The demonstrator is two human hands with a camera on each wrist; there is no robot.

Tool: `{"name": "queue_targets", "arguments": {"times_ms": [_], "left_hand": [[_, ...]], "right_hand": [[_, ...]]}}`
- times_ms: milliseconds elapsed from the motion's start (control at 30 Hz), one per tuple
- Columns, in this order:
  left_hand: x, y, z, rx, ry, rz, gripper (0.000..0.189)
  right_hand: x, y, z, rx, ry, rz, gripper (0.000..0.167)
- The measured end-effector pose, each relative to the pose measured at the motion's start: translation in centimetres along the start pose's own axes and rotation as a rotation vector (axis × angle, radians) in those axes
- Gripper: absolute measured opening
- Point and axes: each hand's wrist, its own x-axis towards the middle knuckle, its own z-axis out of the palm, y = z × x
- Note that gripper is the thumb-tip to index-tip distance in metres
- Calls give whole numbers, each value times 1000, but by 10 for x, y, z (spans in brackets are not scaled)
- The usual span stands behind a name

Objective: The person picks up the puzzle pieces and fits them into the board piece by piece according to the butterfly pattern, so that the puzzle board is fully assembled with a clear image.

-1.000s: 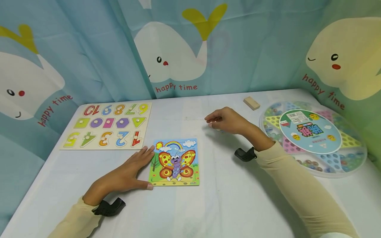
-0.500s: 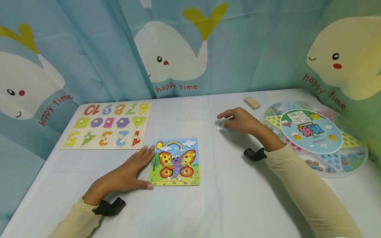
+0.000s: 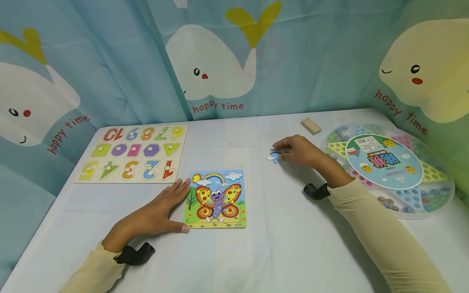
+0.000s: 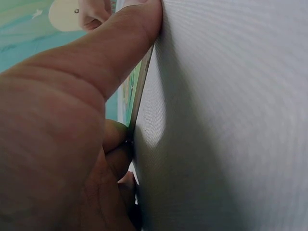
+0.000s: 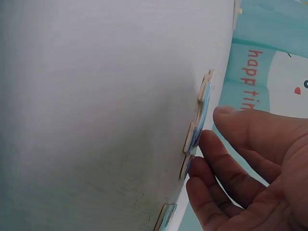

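A square butterfly jigsaw puzzle (image 3: 216, 199) lies flat near the middle of the table. My left hand (image 3: 157, 213) rests along its left edge, fingers extended and thumb at the lower left corner. My right hand (image 3: 299, 151) is farther off to the right, low over loose puzzle pieces (image 3: 275, 157) with blue sky and a rainbow. In the right wrist view its fingertips (image 5: 208, 139) are close beside a flat wooden-edged piece (image 5: 198, 120), with the thumb apart. Another piece (image 5: 165, 217) shows lower down. The right hand partly hides the pieces in the head view.
A wooden number and shape board (image 3: 132, 154) lies at the back left. A small wooden block (image 3: 311, 126) sits behind the right hand. At the right lies a round clear-lidded marble game (image 3: 382, 162). A whale-print curtain (image 3: 315, 61) hangs behind the table.
My right hand has moved right and lowered beside the loose pieces, and the rainbow piece now shows more. The left hand and the butterfly puzzle stay where they were.
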Motion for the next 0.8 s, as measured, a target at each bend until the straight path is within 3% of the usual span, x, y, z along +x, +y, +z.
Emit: {"name": "queue_targets", "arguments": {"times_ms": [300, 800], "left_hand": [[1, 0, 0, 9, 2, -7, 110], [0, 0, 0, 7, -2, 4, 111]], "right_hand": [[1, 0, 2, -33, 11, -31, 36], [1, -6, 0, -121, -23, 3, 29]]}}
